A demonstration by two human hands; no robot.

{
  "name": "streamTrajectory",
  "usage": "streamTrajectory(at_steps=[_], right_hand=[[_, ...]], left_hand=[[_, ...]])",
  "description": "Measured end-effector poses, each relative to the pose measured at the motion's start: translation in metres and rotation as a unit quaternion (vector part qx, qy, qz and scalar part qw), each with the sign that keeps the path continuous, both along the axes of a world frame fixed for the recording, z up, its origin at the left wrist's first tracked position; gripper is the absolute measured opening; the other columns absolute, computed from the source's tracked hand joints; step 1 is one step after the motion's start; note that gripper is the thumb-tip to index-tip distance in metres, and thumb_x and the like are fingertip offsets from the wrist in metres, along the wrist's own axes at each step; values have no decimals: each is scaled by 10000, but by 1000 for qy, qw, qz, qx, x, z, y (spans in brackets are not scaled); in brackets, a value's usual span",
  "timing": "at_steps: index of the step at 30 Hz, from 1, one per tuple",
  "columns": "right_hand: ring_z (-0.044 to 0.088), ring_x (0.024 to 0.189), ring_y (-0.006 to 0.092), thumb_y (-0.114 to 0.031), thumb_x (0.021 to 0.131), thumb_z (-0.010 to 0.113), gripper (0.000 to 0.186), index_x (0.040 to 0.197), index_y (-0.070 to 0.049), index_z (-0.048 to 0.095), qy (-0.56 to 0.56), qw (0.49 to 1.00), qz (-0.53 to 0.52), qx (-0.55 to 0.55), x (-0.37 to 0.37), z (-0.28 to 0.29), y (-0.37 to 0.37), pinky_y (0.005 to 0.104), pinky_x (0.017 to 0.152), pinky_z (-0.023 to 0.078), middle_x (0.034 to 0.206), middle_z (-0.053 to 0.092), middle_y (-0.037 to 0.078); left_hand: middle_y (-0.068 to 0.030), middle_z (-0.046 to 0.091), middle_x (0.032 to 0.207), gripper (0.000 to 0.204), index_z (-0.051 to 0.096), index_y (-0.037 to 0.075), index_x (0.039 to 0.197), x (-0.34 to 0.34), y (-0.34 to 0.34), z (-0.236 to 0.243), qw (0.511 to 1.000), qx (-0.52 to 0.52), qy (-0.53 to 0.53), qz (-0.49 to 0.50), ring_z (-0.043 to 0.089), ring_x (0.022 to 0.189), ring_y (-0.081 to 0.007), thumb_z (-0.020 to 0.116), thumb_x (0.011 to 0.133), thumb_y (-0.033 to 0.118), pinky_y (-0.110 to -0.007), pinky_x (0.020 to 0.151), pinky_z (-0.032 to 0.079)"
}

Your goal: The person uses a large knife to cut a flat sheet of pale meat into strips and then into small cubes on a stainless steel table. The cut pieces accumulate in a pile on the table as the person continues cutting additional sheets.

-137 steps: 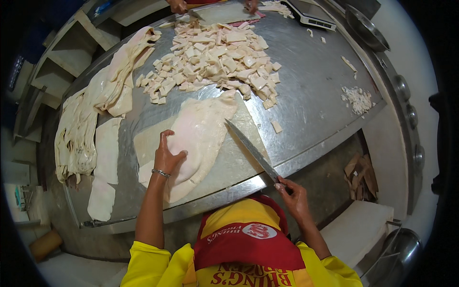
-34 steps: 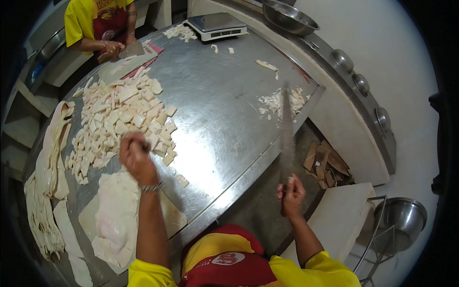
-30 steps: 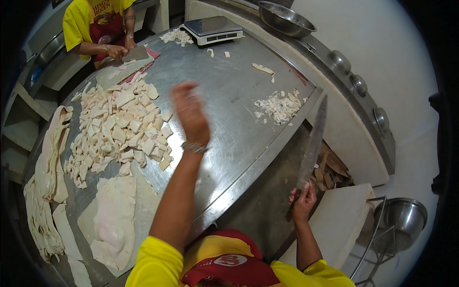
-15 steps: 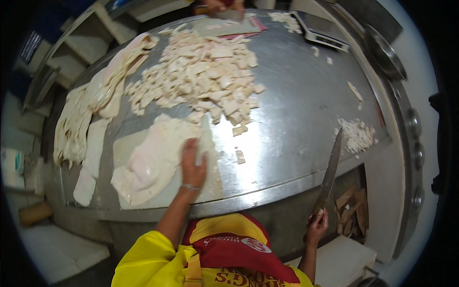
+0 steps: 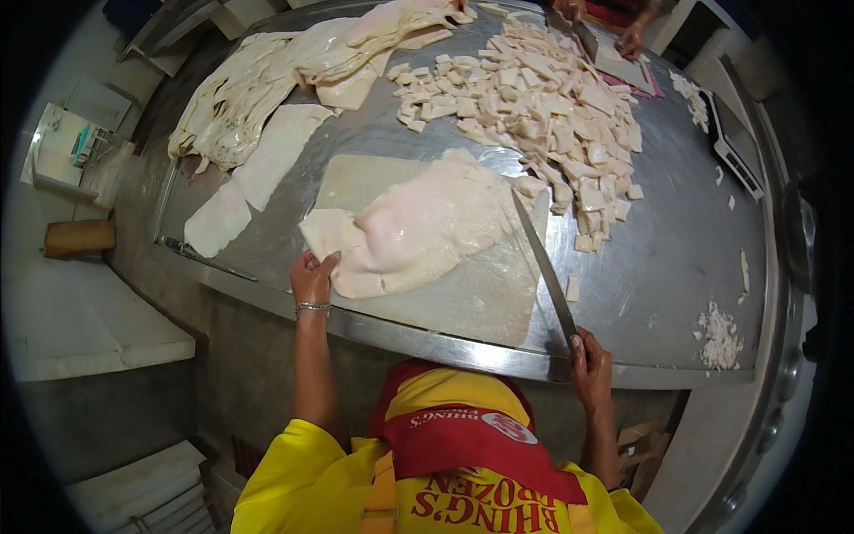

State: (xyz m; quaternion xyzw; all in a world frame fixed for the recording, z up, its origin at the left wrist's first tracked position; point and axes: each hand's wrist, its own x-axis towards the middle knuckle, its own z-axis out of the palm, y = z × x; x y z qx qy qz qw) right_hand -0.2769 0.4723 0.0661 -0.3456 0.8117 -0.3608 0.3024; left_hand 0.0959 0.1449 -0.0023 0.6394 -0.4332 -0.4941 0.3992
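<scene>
A large pale sheet of raw pork skin (image 5: 436, 222) lies over a pale cutting board (image 5: 454, 320), its left end folded. My left hand (image 5: 311, 278) pinches the near left corner of the skin, at the board's edge. In my right hand (image 5: 591, 356), beyond the table's near edge, is the handle of a long knife (image 5: 550, 267). The blade slants up and left over the right side of the board, its tip close to the skin's right end. Just right of the blade lies a small cut piece (image 5: 573, 288).
A heap of cut pieces (image 5: 569, 125) covers the table's (image 5: 667, 258) far middle. More skin sheets (image 5: 258, 89) lie at the far left. White scraps (image 5: 719, 338) and a flat scale (image 5: 737, 147) are at the right. Across the table, another person's hands (image 5: 632, 40) work with a blade.
My left hand has moved from the skin's right side to its near left corner and closed there. The knife has come left over the board. The view has shifted left.
</scene>
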Motion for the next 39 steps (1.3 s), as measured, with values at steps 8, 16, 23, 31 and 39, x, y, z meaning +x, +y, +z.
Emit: streamTrajectory(at_steps=[8, 16, 23, 31, 39], right_hand=[[473, 624, 97, -195, 1042, 580, 315, 1243, 33, 663, -38, 998, -43, -1, 29, -1, -3, 286, 572, 416, 669, 515, 28], [530, 623, 114, -212, 1043, 585, 321, 1266, 8, 657, 9, 997, -82, 11, 48, -6, 6, 300, 573, 445, 690, 597, 78], [520, 619, 107, -194, 1040, 575, 308, 1248, 17, 657, -8, 994, -107, -1, 51, -9, 10, 299, 572, 442, 681, 587, 61], [502, 616, 96, -189, 1039, 572, 311, 1239, 33, 660, -24, 991, -129, -22, 54, -10, 15, 293, 569, 435, 666, 556, 42], [488, 611, 74, -226, 1051, 580, 338, 1254, 34, 654, -58, 982, -175, -50, 49, -40, 35, 269, 552, 418, 690, 560, -6]], left_hand=[[-108, 636, 1000, 819, 355, 91, 1380, -14, -31, 26, 980, -51, -118, -151, 650, 891, -226, 821, 707, 52, -349, 803, 556], [-177, 608, 1253, 639, 477, -71, 1352, 17, -54, -16, 985, -96, -45, -137, 617, 1105, -271, 665, 751, 42, -379, 1012, 475], [-104, 640, 1063, 439, 550, -52, 1215, 7, -93, 122, 975, -126, 73, -167, 639, 885, -184, 569, 777, -29, -302, 768, 541], [-106, 656, 1164, 335, 522, -13, 1304, -43, -174, 296, 904, -268, 125, -310, 675, 1038, -211, 569, 990, 94, -359, 897, 579], [-132, 646, 1035, 491, 547, -9, 1297, -157, -77, 266, 848, -383, -76, -359, 669, 888, -218, 704, 918, 262, -351, 754, 574]])
